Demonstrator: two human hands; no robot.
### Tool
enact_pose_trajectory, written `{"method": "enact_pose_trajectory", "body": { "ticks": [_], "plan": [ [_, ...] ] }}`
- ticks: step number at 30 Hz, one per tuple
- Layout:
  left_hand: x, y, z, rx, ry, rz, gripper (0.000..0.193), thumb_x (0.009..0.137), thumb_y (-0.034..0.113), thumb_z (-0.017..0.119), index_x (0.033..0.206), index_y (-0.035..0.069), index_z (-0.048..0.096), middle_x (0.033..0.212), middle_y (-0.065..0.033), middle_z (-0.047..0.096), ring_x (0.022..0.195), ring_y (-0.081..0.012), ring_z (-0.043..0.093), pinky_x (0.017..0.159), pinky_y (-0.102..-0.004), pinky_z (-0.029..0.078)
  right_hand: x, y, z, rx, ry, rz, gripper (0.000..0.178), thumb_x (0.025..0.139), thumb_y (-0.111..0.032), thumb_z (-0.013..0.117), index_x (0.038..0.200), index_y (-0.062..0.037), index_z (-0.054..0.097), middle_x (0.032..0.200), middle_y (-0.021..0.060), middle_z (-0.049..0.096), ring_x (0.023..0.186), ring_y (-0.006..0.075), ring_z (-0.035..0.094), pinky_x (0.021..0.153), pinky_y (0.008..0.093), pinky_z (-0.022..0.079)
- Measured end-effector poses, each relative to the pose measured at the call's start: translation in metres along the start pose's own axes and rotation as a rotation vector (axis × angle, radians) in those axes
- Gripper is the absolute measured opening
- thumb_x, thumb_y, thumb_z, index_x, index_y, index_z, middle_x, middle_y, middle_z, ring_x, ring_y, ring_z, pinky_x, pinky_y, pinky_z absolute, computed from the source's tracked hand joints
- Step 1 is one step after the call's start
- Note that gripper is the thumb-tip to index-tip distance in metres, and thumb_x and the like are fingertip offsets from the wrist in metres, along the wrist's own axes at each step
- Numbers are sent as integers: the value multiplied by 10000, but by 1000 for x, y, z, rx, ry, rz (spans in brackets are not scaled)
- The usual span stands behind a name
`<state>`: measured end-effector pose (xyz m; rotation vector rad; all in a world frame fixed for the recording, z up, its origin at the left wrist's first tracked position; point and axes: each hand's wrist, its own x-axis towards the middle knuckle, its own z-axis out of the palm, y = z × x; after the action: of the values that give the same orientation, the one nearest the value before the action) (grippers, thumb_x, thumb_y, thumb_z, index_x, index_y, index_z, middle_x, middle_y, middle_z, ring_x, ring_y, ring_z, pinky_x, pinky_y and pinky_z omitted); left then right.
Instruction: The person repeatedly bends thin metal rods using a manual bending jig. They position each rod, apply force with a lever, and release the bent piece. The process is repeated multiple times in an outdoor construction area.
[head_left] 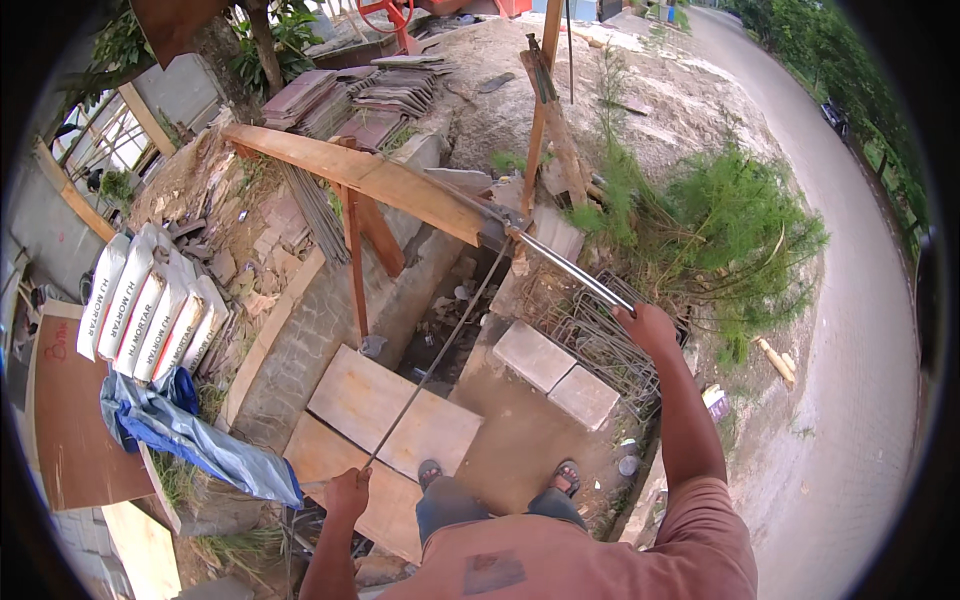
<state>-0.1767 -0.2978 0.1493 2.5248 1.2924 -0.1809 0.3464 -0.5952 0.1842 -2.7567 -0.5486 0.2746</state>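
My left hand (347,493) is closed around the lower end of a long thin steel rod (432,362). The rod slants up and away to the far end of a wooden beam (370,182). My right hand (648,328) grips the near end of a shiny metal bar (575,267). The bar's other end meets the rod at a small dark metal fitting (495,232) on the beam's end. A thin wooden post (354,265) stands under the beam. Just beyond my right hand lies a pile of bent steel rod frames (590,330).
Pale slabs (350,395) lie by my feet, and two pale blocks (535,357) sit to the right. Stacked white bags (150,305) and a blue-grey tarp (200,440) are left. Roof tiles (390,92) lie beyond; a green bush (730,225) borders the road (840,400).
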Motion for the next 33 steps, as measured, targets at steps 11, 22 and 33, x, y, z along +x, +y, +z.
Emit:
{"method": "enact_pose_trajectory", "body": {
  "ticks": [11,22,33],
  "plan": [
    [192,-95,-51,169,135,86,463,965,454,437,858,58,652,797,-233,662,787,-432,642,731,-545,482,-95,-116,58,147,259,300,475,890,-450,584,861,21,636,831,239,667,813,417,651,734,501,508],
    [160,-5,-33,-134,-67,239,440,873,424,620,837,-15,630,786,-227,650,763,-400,632,700,-466,484,-15,-48,63,228,-212,9,383,868,-371,573,940,-4,656,914,234,675,866,401,647,772,488,494],
    [103,83,-69,-231,392,146,408,867,337,644,683,-21,573,614,-214,559,561,-360,546,554,-464,401,-5,17,47,542,104,28,415,817,-365,671,1077,-48,605,950,247,648,930,408,628,795,492,483]
  ]
}}
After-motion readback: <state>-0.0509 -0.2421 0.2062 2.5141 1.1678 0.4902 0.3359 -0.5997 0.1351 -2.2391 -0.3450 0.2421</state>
